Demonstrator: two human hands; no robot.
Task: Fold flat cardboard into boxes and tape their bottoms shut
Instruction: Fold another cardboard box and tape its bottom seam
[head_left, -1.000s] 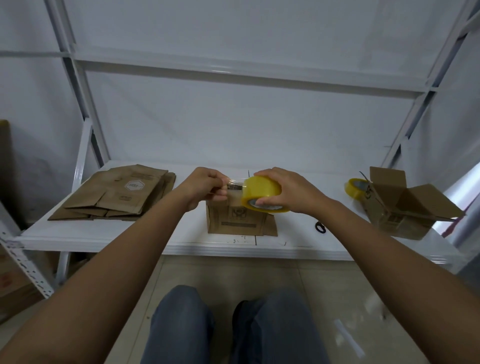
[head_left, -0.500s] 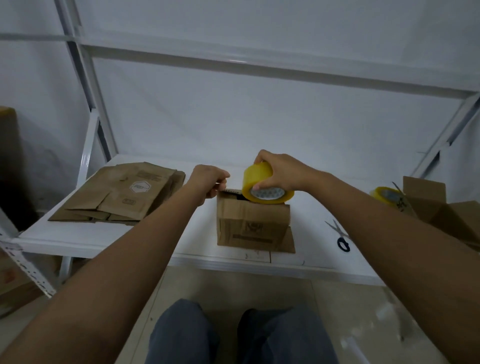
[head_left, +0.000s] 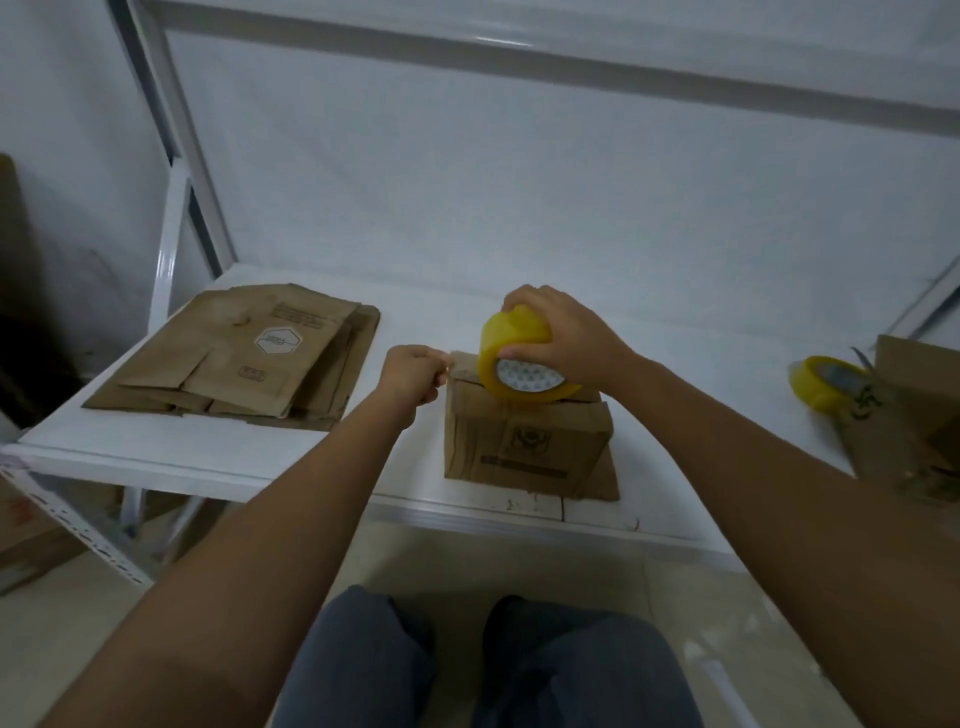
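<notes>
In the head view, much was cut off or hard for us to read. At the far right edge a second cardboard box (head_left: 919, 415) ran out of frame, so we saw only its left part, and a second yellow tape roll (head_left: 826, 382) lay just beside it, partly blurred. A thin dark object stuck up near that roll, but we could not tell what it was. The print on the front of the middle box (head_left: 524, 441) was too dim to read. We could not make out the tape strip itself between our hands, only a faint glint at the left fingertips. Our left fingers were turned away from the camera.

Our left hand (head_left: 413, 376) reached forward with the arm nearly straight, its fingers curled into a tight pinch at the left top edge of the box; we judged it to be pinching the tape end, though the tape was barely visible. Our right hand (head_left: 558, 338) came in from the right and arched over the yellow tape roll (head_left: 519, 366), fingers wrapped over its top and thumb at the core, gripping it firmly. The roll stood tilted on the top of the box, touching it.

The box sat on the white shelf (head_left: 260, 447) near its front edge, in the middle. A stack of flat cardboard (head_left: 244, 358) lay to the left, well apart from the box. Our knees in grey trousers (head_left: 467, 660) showed below the shelf
</notes>
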